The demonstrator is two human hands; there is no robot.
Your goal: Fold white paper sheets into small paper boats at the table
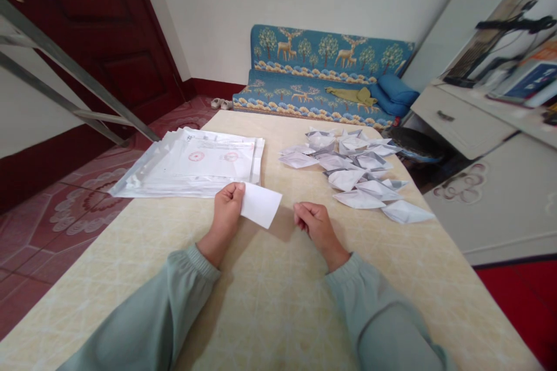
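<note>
Between the thumb and fingers of my left hand point(227, 208) is a small white rectangle of paper point(261, 205), held by its left edge above the table. Whether it is folded I cannot tell. My right hand point(317, 222) is a short way to the right of the paper, apart from it, with its fingers curled in; no object shows in them. Beyond my left hand lies a stack of white paper sheets point(209, 159), the top one bearing red round stamps. To the far right sit several folded paper boats point(359, 199), bunched together and overlapping.
The pale patterned table point(270, 301) extends under both forearms. Past its far edge stands a blue sofa point(296, 78) with deer on its cover. A metal ladder-like frame point(78, 81) leans at left, and a white cabinet point(470, 122) stands at right.
</note>
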